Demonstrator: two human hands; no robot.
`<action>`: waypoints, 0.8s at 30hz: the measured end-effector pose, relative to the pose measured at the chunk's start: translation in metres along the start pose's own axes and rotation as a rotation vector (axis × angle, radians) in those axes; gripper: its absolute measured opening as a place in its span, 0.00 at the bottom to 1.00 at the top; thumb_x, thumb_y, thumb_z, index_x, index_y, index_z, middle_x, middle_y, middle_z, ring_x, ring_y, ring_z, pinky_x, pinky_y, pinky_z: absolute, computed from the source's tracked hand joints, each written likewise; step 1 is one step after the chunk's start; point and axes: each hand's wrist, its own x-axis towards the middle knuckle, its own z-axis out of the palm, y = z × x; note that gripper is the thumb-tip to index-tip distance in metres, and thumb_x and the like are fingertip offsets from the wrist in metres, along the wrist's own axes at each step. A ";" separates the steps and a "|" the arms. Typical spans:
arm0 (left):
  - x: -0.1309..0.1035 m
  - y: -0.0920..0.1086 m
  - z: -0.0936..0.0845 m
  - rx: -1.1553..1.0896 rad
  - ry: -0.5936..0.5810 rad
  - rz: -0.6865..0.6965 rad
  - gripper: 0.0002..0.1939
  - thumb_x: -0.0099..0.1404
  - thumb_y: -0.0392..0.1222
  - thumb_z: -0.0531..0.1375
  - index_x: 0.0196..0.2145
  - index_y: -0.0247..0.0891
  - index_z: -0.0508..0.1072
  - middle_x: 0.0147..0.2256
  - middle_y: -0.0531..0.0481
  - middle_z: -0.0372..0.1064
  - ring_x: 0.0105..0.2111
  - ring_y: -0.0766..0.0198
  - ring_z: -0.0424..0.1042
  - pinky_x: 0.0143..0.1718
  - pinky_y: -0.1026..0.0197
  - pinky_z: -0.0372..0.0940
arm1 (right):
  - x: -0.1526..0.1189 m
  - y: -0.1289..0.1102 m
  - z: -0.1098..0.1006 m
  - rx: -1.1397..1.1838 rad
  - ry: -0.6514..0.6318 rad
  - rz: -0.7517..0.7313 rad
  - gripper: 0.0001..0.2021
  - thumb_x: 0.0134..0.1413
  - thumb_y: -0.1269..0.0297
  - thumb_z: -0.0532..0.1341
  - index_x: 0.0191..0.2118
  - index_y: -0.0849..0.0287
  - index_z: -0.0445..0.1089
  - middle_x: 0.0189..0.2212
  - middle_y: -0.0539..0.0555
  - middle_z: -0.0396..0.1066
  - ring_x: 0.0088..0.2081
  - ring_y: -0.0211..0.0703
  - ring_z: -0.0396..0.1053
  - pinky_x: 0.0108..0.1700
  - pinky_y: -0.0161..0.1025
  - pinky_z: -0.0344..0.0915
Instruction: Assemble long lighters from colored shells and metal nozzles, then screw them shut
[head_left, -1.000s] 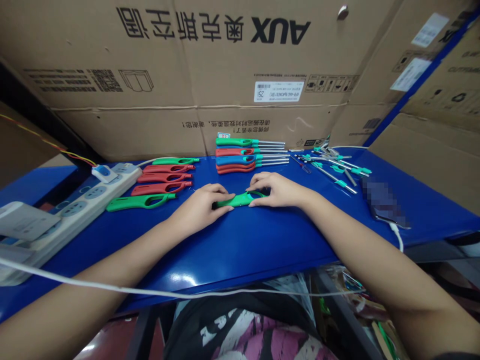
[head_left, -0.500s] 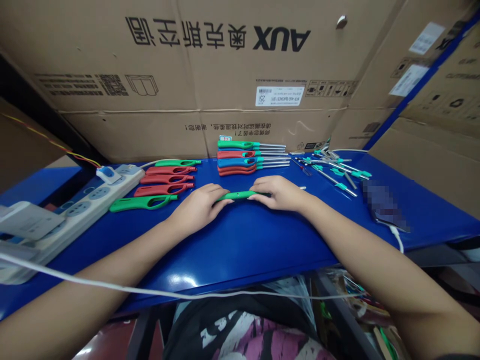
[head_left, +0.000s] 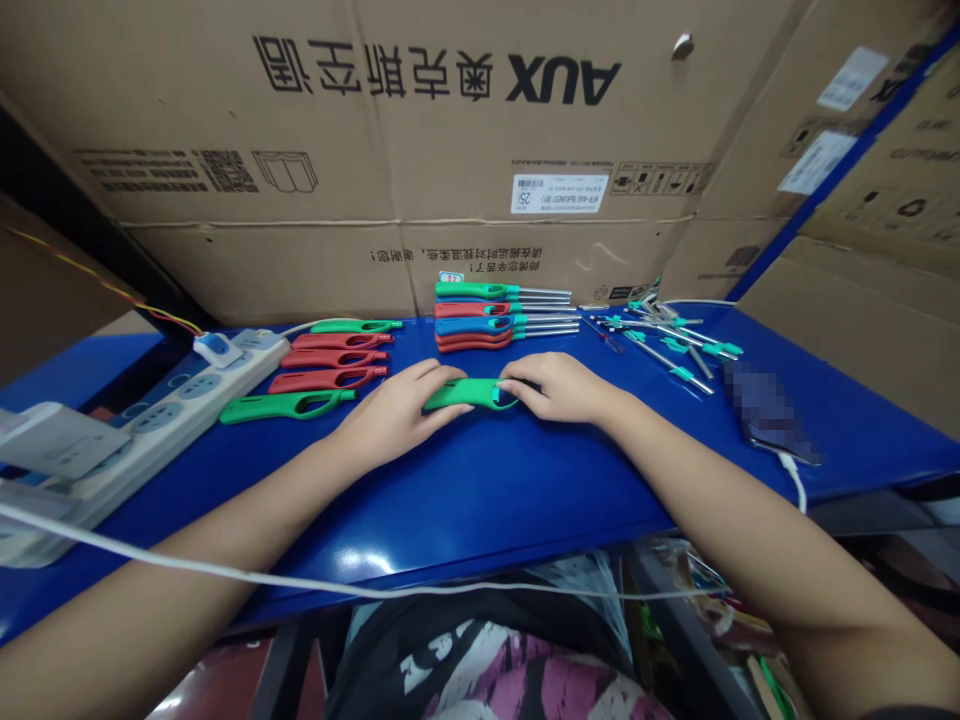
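Your left hand point(head_left: 394, 408) is clamped on the left end of the green lighter handle point(head_left: 471, 391), frame centre; your right hand point(head_left: 555, 388) pinches its trigger-loop end. Stacked long-nosed lighters point(head_left: 469, 326) sit just above; bare handles point(head_left: 300, 381) left of centre.

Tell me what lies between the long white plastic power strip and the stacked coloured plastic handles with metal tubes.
The head view shows five looped plastic handles, three red and two green, in a row between them.
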 end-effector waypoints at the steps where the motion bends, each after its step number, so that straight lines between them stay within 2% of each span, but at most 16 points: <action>1: 0.000 -0.001 0.001 0.011 -0.017 0.006 0.23 0.71 0.57 0.55 0.52 0.38 0.72 0.45 0.43 0.73 0.42 0.54 0.75 0.44 0.55 0.69 | 0.000 -0.001 -0.001 0.015 -0.005 -0.005 0.15 0.69 0.61 0.51 0.40 0.59 0.75 0.37 0.56 0.78 0.39 0.46 0.74 0.40 0.41 0.66; 3: -0.001 -0.004 0.001 0.025 -0.041 0.017 0.23 0.73 0.58 0.53 0.51 0.38 0.74 0.44 0.42 0.75 0.42 0.54 0.76 0.43 0.55 0.69 | 0.000 -0.002 -0.002 0.067 0.040 -0.042 0.15 0.69 0.61 0.51 0.42 0.59 0.75 0.39 0.57 0.77 0.42 0.46 0.74 0.44 0.41 0.67; 6: 0.000 -0.007 0.002 0.030 -0.073 0.021 0.25 0.73 0.59 0.50 0.49 0.37 0.76 0.42 0.42 0.78 0.40 0.54 0.77 0.43 0.56 0.69 | 0.000 -0.002 -0.005 0.143 0.146 -0.121 0.13 0.66 0.57 0.57 0.47 0.57 0.74 0.44 0.57 0.76 0.47 0.47 0.72 0.49 0.43 0.68; 11: 0.002 -0.008 0.000 0.019 -0.097 -0.019 0.26 0.74 0.58 0.49 0.41 0.38 0.78 0.36 0.45 0.79 0.34 0.56 0.77 0.36 0.60 0.67 | 0.003 -0.001 -0.002 0.130 0.197 -0.160 0.09 0.66 0.61 0.57 0.40 0.57 0.74 0.38 0.56 0.76 0.41 0.47 0.72 0.45 0.44 0.68; 14: 0.002 -0.008 0.000 0.015 -0.096 -0.029 0.24 0.74 0.57 0.50 0.43 0.37 0.78 0.37 0.45 0.79 0.35 0.55 0.77 0.37 0.59 0.68 | 0.004 -0.001 0.003 0.085 0.223 -0.167 0.09 0.67 0.63 0.57 0.38 0.58 0.73 0.36 0.57 0.76 0.40 0.47 0.71 0.44 0.44 0.68; 20: -0.001 -0.005 0.009 0.022 -0.093 0.018 0.20 0.75 0.51 0.51 0.54 0.37 0.73 0.46 0.42 0.74 0.45 0.53 0.75 0.47 0.54 0.69 | 0.006 -0.002 0.011 0.127 0.224 -0.187 0.10 0.68 0.62 0.56 0.40 0.58 0.73 0.38 0.58 0.76 0.42 0.46 0.71 0.46 0.43 0.68; 24: -0.002 -0.004 0.011 0.058 -0.089 -0.013 0.18 0.76 0.48 0.49 0.52 0.36 0.72 0.45 0.42 0.72 0.43 0.54 0.75 0.46 0.53 0.70 | 0.007 0.005 0.009 0.144 0.202 -0.139 0.10 0.66 0.58 0.59 0.46 0.57 0.73 0.43 0.57 0.76 0.47 0.47 0.71 0.51 0.45 0.67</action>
